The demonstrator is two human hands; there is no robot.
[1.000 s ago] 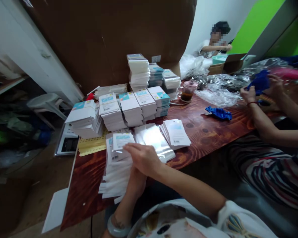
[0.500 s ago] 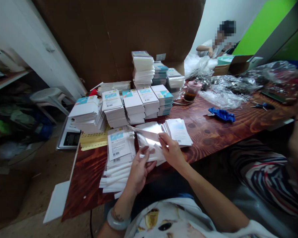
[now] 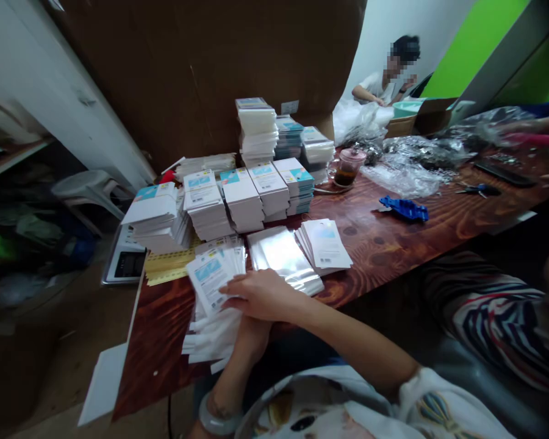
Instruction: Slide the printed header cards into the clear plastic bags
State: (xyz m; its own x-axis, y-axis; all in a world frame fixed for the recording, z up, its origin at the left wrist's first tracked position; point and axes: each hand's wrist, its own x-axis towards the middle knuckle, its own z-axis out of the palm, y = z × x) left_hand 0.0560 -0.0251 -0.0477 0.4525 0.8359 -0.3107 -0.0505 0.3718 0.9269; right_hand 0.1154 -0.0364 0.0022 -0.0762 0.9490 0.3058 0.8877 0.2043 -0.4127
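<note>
A white printed card (image 3: 209,275) with a blue picture tilts over a pile of bagged cards (image 3: 205,341) at the table's front left. My right hand (image 3: 263,294) reaches across, its fingers closed at the card's lower right edge. Beneath it lies my left hand (image 3: 251,338), its fingers hidden by the right one, so what it holds does not show. Just right of both hands is a stack of clear plastic bags (image 3: 281,256), shiny and flat. Beyond it, a fanned stack of cards (image 3: 327,244) rests on the table.
Tall card stacks (image 3: 205,204) line the back, with yellow sheets (image 3: 169,265) and a scale (image 3: 125,259) at left. A lidded glass cup (image 3: 348,167), blue plastic part (image 3: 403,208) and plastic bags (image 3: 407,174) are to the right. A co-worker (image 3: 388,79) sits beyond.
My right hand has moved left from the clear bags, across my left hand to the printed card. The card has turned and lifted from the pile. The clear plastic is no longer visible between my hands.
</note>
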